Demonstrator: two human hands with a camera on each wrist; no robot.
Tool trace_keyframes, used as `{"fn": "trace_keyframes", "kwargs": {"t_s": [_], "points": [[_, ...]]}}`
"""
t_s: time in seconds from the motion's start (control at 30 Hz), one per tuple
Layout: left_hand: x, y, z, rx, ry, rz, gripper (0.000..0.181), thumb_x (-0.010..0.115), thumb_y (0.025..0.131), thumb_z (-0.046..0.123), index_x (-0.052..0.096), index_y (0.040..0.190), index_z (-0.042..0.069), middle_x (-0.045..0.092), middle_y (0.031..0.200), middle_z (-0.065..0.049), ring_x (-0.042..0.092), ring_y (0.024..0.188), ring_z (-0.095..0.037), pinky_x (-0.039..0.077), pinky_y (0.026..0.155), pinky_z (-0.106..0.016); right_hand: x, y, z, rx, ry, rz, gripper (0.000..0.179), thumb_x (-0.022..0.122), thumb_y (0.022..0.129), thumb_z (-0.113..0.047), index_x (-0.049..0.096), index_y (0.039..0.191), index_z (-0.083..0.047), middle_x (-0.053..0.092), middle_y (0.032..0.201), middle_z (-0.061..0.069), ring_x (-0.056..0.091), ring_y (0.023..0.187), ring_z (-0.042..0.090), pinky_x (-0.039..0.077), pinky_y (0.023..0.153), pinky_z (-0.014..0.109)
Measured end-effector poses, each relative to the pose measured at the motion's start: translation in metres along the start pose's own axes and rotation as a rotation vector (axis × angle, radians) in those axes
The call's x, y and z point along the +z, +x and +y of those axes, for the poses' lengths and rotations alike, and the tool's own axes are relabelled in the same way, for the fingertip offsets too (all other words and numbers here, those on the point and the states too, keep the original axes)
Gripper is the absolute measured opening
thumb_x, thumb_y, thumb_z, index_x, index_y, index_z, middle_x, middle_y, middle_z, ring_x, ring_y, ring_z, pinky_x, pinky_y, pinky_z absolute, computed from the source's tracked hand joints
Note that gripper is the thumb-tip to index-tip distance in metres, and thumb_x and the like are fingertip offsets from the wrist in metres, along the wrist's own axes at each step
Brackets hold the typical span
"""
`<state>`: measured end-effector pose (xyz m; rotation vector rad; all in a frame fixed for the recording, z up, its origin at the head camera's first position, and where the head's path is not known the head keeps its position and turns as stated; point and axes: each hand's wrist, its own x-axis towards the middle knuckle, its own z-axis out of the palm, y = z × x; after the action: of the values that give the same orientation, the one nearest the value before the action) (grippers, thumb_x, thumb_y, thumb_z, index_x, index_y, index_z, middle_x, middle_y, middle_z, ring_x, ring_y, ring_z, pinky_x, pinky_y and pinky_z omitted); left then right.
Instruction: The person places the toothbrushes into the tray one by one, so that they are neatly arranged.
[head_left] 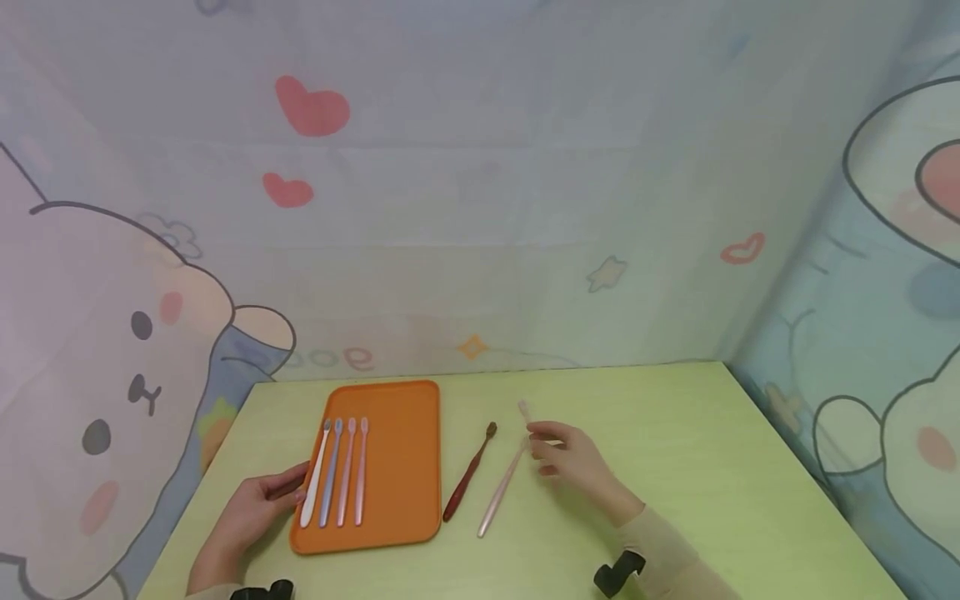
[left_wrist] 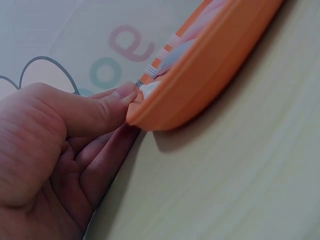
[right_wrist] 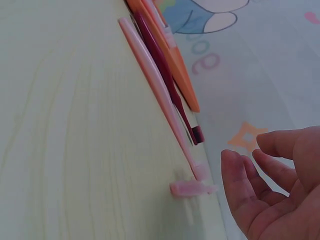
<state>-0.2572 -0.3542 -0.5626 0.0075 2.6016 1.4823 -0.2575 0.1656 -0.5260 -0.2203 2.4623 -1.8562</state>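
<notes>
My left hand (head_left: 251, 512) pinches the left edge of an orange tray (head_left: 401, 467), thumb at the rim and fingers lower down. Four toothbrushes lie side by side on it: a white one (head_left: 313, 479), a blue one (head_left: 331, 475) and two pink ones (head_left: 347, 475), heads toward the back. Right of the tray, a dark red toothbrush (head_left: 468, 477) and a light pink toothbrush (head_left: 498, 500) lie on the table. A small pink piece (right_wrist: 192, 188) sits by the light pink head. My right hand (head_left: 573, 462) is beside that head, fingers apart and loosely bent, holding nothing.
The pale green table (head_left: 675, 467) meets a printed cloth backdrop (head_left: 480, 208) at its back edge. More printed cloth (head_left: 915, 400) stands along the right side. Black wrist straps (head_left: 621, 573) sit on both forearms.
</notes>
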Motion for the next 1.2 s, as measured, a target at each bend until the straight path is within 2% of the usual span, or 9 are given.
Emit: {"fn": "trace_keyframes", "kwargs": {"t_s": [0.2,0.33,0.47,0.6,0.73,0.93,1.2], "points": [[0.001,0.000,0.001,0.000,0.007,0.005,0.054,0.075,0.103,0.018,0.059,0.151,0.001,0.060,0.149,-0.018,0.061,0.128,-0.014,0.046,0.092,-0.010,-0.019,-0.003,0.007,0.012,0.000,0.063,0.038,0.066,0.106,-0.007,0.063,0.141,0.009,0.065,0.134,0.031,0.071,0.113,0.040,0.065,0.079,0.041],[0.000,0.000,-0.001,-0.003,0.011,0.004,0.054,0.075,0.103,0.019,0.058,0.152,0.001,0.060,0.150,-0.017,0.061,0.129,-0.015,0.047,0.093,-0.011,-0.029,-0.004,0.009,0.038,-0.043,0.113,0.039,0.068,0.105,-0.006,0.064,0.140,0.009,0.067,0.132,0.029,0.070,0.113,0.038,0.065,0.079,0.041],[0.000,0.000,-0.001,0.001,0.017,0.010,0.055,0.075,0.103,0.021,0.059,0.151,0.000,0.061,0.148,-0.018,0.061,0.131,-0.020,0.048,0.093,-0.011,-0.036,-0.004,0.012,0.066,-0.081,0.128,0.040,0.069,0.103,-0.006,0.064,0.140,0.009,0.068,0.130,0.027,0.070,0.111,0.035,0.064,0.081,0.042],[0.001,-0.001,0.000,0.008,0.002,0.007,0.054,0.075,0.103,0.019,0.058,0.151,0.000,0.061,0.149,-0.019,0.062,0.128,-0.016,0.047,0.092,-0.011,-0.042,-0.004,0.018,0.088,-0.102,0.124,0.042,0.070,0.103,-0.008,0.063,0.142,0.008,0.068,0.132,0.027,0.070,0.112,0.032,0.063,0.083,0.040],[0.001,0.000,0.001,0.018,0.017,0.007,0.053,0.074,0.104,0.018,0.058,0.151,-0.001,0.060,0.149,-0.020,0.062,0.128,-0.016,0.048,0.092,-0.012,-0.044,-0.003,0.022,0.107,-0.095,0.122,0.043,0.071,0.102,-0.009,0.064,0.142,0.005,0.069,0.132,0.024,0.069,0.113,0.031,0.063,0.085,0.039],[0.000,-0.002,0.003,0.018,0.032,0.009,0.053,0.075,0.103,0.018,0.059,0.151,0.000,0.061,0.148,-0.019,0.062,0.129,-0.019,0.048,0.093,-0.012,-0.040,-0.004,0.025,0.099,-0.100,0.112,0.043,0.072,0.101,-0.007,0.065,0.140,0.007,0.070,0.129,0.024,0.070,0.110,0.030,0.062,0.080,0.036],[-0.001,-0.003,0.002,0.042,0.029,0.006,0.055,0.076,0.102,0.020,0.059,0.150,-0.001,0.061,0.148,-0.019,0.061,0.124,-0.006,0.045,0.094,-0.010,-0.027,-0.005,0.023,0.105,-0.063,0.069,0.049,0.076,0.095,-0.002,0.063,0.140,0.012,0.069,0.130,0.027,0.070,0.113,0.033,0.063,0.081,0.039]]}}
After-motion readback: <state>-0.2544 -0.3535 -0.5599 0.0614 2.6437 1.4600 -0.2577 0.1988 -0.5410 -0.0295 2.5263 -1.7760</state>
